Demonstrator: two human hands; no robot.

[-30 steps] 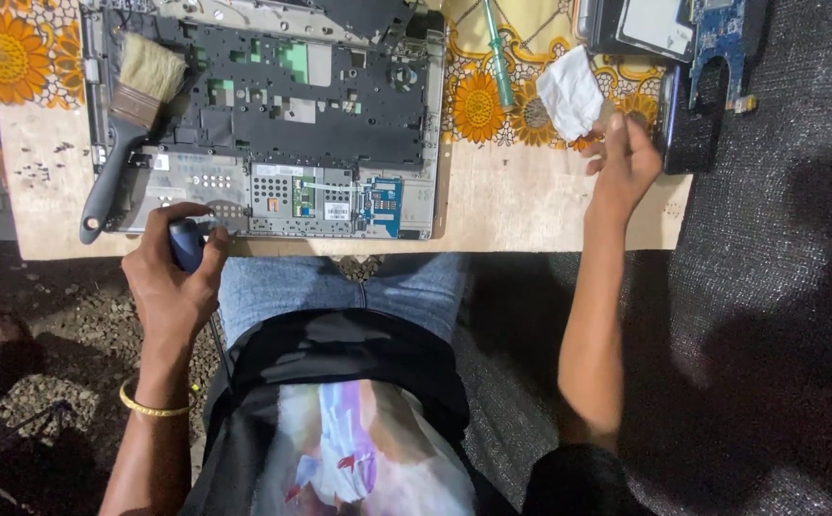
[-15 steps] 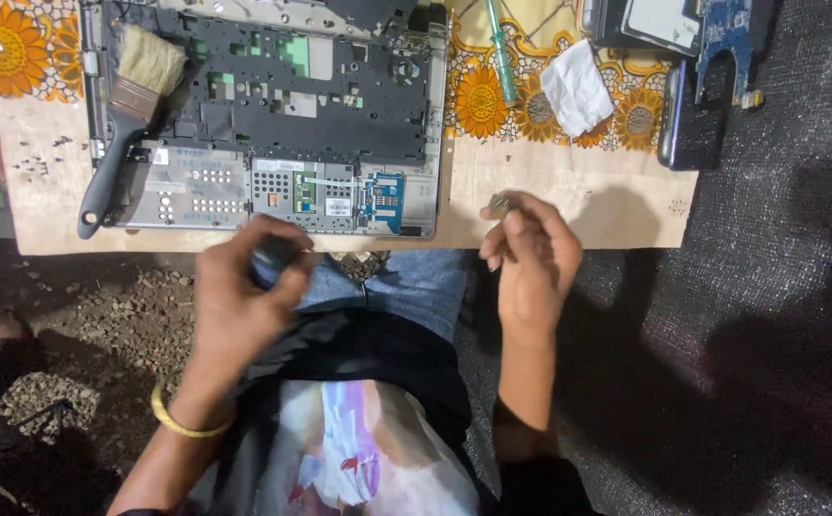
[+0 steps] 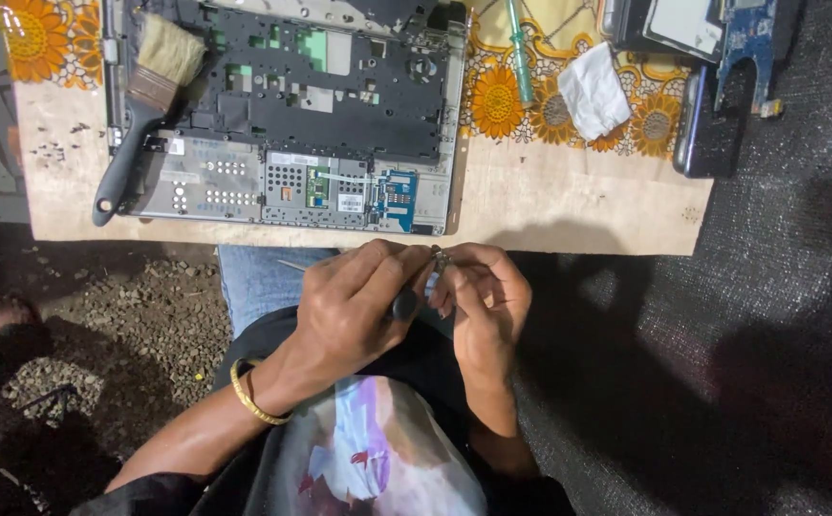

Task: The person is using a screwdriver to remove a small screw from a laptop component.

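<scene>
My left hand [image 3: 344,311], with a gold bangle on its wrist, is closed around a dark-handled screwdriver [image 3: 405,305] above my lap. My right hand [image 3: 483,301] touches it and pinches a small metal part [image 3: 439,260] at the fingertips, where the screwdriver's tip meets it. Both hands hover just in front of the wooden board's [image 3: 569,205] near edge. An opened laptop chassis [image 3: 291,115] with bare circuit boards lies on the board, beyond the hands.
A paintbrush [image 3: 139,105] rests on the chassis's left side. A green screwdriver [image 3: 521,48], a white tissue [image 3: 593,91], a dark phone [image 3: 707,129] and a blue circuit board [image 3: 745,38] lie at the right. Gravel lies at the left, a black mat [image 3: 788,287] at the right.
My right hand came back from the board's right side to my lap with a small part. My left hand moved right with the screwdriver, and the two hands now meet.
</scene>
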